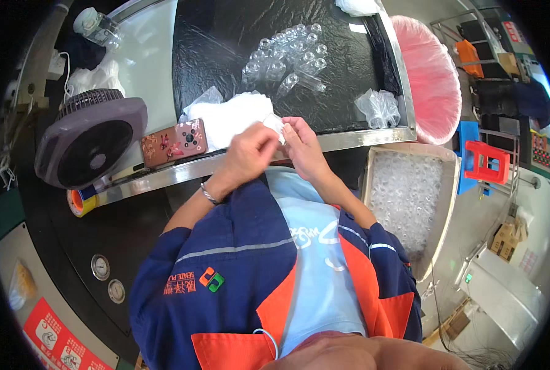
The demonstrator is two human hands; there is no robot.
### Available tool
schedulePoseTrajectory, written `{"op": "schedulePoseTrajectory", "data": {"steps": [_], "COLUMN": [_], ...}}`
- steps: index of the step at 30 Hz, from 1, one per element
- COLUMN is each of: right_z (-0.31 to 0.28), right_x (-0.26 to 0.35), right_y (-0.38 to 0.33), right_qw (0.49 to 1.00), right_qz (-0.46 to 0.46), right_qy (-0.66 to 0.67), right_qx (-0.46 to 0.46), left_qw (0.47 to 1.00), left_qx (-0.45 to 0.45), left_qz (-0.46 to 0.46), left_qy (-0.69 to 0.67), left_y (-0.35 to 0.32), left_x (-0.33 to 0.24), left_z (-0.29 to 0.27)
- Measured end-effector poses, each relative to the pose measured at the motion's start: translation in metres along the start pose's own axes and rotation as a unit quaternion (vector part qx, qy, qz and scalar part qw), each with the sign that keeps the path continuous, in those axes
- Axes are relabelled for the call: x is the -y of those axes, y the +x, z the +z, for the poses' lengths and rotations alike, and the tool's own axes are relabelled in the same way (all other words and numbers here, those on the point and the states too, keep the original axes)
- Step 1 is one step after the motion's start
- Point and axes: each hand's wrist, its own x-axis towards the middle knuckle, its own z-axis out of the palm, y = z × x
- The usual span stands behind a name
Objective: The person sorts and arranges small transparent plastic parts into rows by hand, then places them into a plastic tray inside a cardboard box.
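Note:
My right hand [304, 148] pinches a small clear plastic piece [274, 123] between thumb and fingers, just above the table's front edge. Close beside it, my left hand [250, 150] is closed with its fingers curled at the piece's lower edge; what they grip is hidden. Behind my left hand lies a heap of white, thin sheets or bags [229, 116]. Farther back on the black-covered table [219, 55], several clear bottle-shaped plastic parts [287, 52] lie in a loose cluster. A clear bag with clear parts [378, 110] rests at the front right corner.
A dark fan [93, 139] and a phone in a patterned brown case [175, 143] sit at the left. Yellow tape [81, 202] hangs near the metal rim. Right of me stands a box [452, 203] full of small clear parts, with a pink-covered round container [426, 80] behind.

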Motion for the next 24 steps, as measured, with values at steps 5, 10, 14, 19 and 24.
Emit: {"op": "schedulePoseTrajectory", "data": {"steps": [5, 10, 14, 19, 24], "right_z": [-0.004, -0.074, -0.098, -0.068, -0.059], "right_x": [0.032, 0.047, 0.063, 0.071, 0.054], "right_y": [-0.011, 0.015, 0.022, 0.054, 0.082], "right_qw": [0.991, 0.764, 0.605, 0.615, 0.561], "right_qz": [0.047, -0.347, -0.308, -0.433, -0.406], "right_qy": [0.075, -0.534, -0.715, -0.647, -0.706], "right_qx": [0.105, -0.107, -0.168, -0.128, -0.15], "left_qw": [0.989, 0.996, 0.969, 0.981, 0.967], "left_qx": [0.087, -0.003, 0.02, -0.008, 0.008], "left_qz": [0.115, -0.072, -0.101, -0.117, -0.248], "left_qy": [-0.031, 0.057, 0.223, 0.157, 0.064], "left_y": [-0.011, 0.005, 0.007, 0.002, 0.006], "left_x": [-0.013, 0.012, 0.036, 0.052, 0.042], "left_z": [0.021, -0.003, -0.016, -0.017, -0.023]}}
